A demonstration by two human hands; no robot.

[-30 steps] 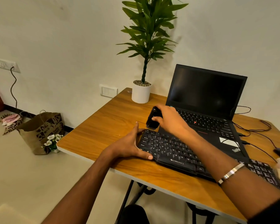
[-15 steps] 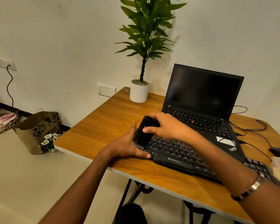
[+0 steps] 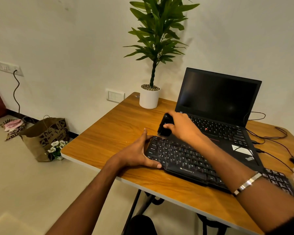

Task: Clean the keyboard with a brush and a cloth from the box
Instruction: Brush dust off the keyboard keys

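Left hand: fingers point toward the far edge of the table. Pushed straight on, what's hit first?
Likely the white plant pot. The left hand braces the keyboard end, with bare table ahead; depth is unclear, so it might pass just left.

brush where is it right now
In the head view the brush is in the right hand, bristles down at the keyboard's far left corner, just in front of the laptop.
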